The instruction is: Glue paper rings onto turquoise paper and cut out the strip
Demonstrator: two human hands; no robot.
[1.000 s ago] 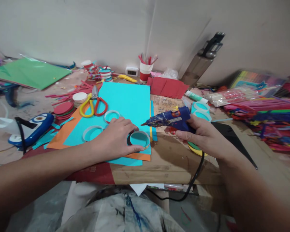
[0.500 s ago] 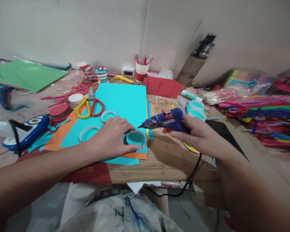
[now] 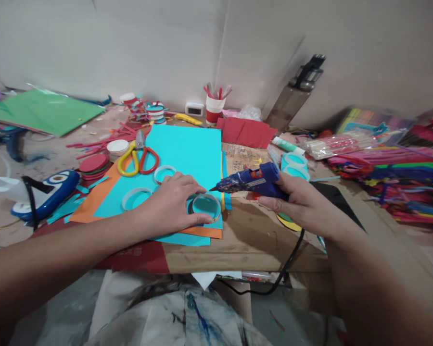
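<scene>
1. Head view, grip, right side: the right hand (image 3: 303,202) grasps the blue glue gun (image 3: 254,179). The gun is off the right edge of the turquoise sheet (image 3: 187,144), its nozzle reaching in over that edge. Trigger pressure cannot be determined.
2. Head view, grip, left side: the left hand (image 3: 178,202) holds the white ring (image 3: 220,209), thumb at the near rim, fingers curled behind. The ring sits at the near right corner of the turquoise sheet.
3. Head view, change noted: against one second ago, the nozzle tip has come slightly closer to the ring's far rim. The left hand's hold is unaltered. Contact between tip and rim cannot be confirmed, and no fresh glue is discernible.
4. Head view, assessment: in my judgement, the tip is now within working reach of the rim and the ring is adequately steadied. A slip of the nozzle could put hot glue near the left fingers.
5. Head view, surroundings: two further rings, the left one (image 3: 125,200) and the far one (image 3: 166,167), lie on the left part of the turquoise sheet. Scissors (image 3: 140,139) rest on its far left portion. A red-banded cup (image 3: 213,117) stands beyond its far edge.
</scene>
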